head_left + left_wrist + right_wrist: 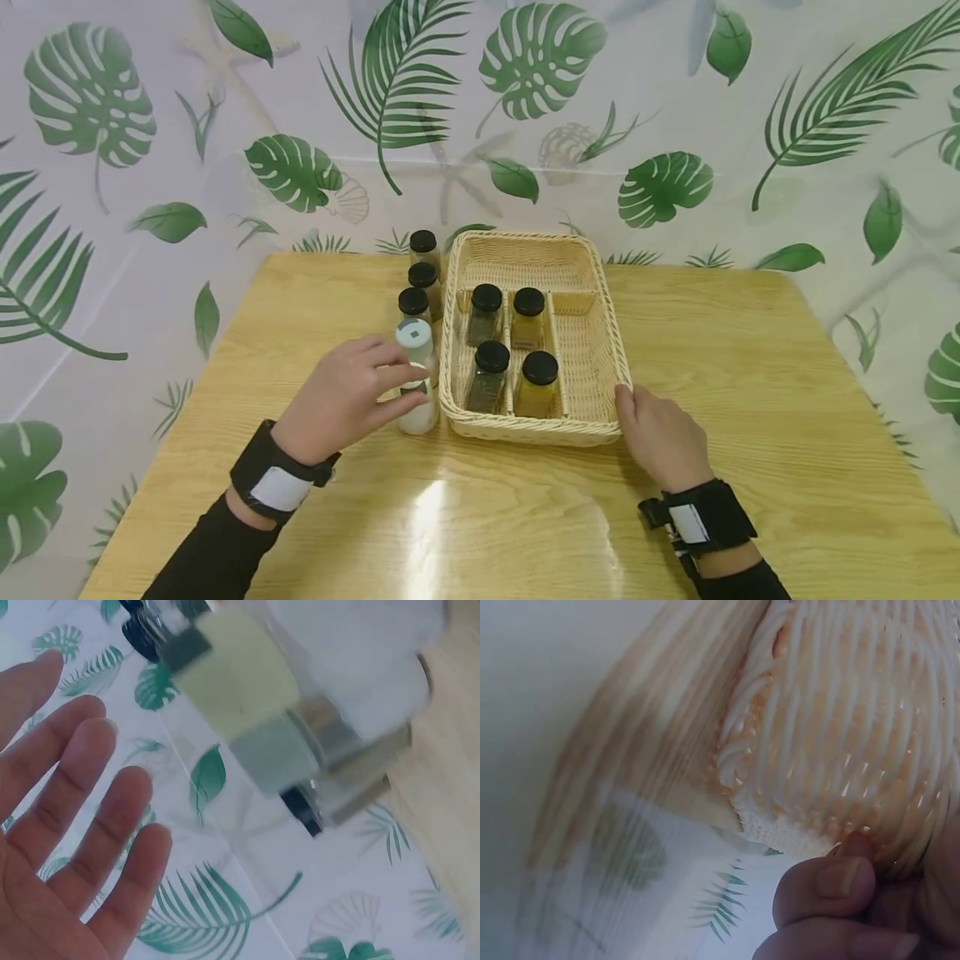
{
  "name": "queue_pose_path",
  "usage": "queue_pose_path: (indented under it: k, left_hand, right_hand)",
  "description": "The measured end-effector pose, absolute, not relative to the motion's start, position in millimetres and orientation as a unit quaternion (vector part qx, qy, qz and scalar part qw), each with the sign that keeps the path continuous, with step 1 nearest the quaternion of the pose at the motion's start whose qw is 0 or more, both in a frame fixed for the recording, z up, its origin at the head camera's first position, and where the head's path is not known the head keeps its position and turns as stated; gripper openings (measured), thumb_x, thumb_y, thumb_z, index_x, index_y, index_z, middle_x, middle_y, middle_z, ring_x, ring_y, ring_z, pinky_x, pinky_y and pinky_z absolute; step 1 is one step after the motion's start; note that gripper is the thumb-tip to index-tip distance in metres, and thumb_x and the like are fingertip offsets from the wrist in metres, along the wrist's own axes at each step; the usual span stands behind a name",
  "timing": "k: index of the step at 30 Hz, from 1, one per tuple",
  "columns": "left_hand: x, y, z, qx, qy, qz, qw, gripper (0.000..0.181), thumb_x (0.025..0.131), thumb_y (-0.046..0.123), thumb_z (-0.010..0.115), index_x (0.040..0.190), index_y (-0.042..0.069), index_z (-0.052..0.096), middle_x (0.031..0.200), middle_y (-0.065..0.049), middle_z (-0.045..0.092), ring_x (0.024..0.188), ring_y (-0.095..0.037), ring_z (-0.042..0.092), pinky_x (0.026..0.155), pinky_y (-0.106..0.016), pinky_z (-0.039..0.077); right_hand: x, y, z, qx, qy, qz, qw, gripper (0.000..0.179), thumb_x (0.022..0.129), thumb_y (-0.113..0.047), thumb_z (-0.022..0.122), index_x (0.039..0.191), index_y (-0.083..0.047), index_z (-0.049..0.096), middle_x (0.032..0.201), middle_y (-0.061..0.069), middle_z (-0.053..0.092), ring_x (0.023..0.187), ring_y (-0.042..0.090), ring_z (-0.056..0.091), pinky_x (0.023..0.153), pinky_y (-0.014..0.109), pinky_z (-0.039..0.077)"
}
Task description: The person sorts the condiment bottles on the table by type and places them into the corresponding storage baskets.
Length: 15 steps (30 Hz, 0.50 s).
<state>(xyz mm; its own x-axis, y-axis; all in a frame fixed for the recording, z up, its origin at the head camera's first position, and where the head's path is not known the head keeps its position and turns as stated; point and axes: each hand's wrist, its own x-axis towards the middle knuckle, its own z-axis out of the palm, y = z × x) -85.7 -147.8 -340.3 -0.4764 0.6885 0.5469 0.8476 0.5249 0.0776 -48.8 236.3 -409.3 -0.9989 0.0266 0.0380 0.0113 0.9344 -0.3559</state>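
Note:
My left hand is at the left side of the wicker basket, its fingers overlapping the nearer white jar in the head view. In the left wrist view its fingers are extended and spread, apart from the blurred jars. Just behind the nearer jar is another pale-lidded jar. My right hand grips the basket's front right corner, thumb on top of the rim. The right wrist view shows its curled fingertips against the woven wall.
Inside the divided basket stand two dark-filled jars and two yellow-filled jars, all black-lidded. Three black-lidded jars line the basket's left side. A leaf-print cloth hangs behind the wooden table.

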Motion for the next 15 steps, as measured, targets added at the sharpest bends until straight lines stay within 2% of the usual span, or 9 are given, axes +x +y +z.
queue_pose_path:
  k: [6,15]
  left_hand:
    - [-92.0,-166.2,-333.6,-0.425,-0.869,-0.157,0.200,0.036,0.081,0.041,0.073,0.106,0.015,0.071,0.096,0.003,0.062,0.085,-0.014,0.055,0.065,-0.032,0.050]
    - [-99.3,-160.0,-348.2,-0.392,-0.896,-0.147,0.150,0.050,0.076,0.050,0.073,0.113,0.017,0.069,0.099,0.002,0.061,0.075,-0.013,0.054,0.055,-0.031,0.048]
  right_hand:
    - [-48.4,234.9,-407.2,-0.011,-0.983,0.180,0.016,0.058,0.103,-0.048,0.015,0.069,-0.010,0.041,0.054,0.004,0.035,0.043,0.018,0.031,0.039,0.031,0.024]
    - [-48.7,231.9,-405.9,-0.013,-0.984,0.179,0.016,0.058,0.103,-0.048,0.014,0.069,-0.010,0.042,0.055,0.004,0.035,0.044,0.019,0.033,0.039,0.032,0.024]
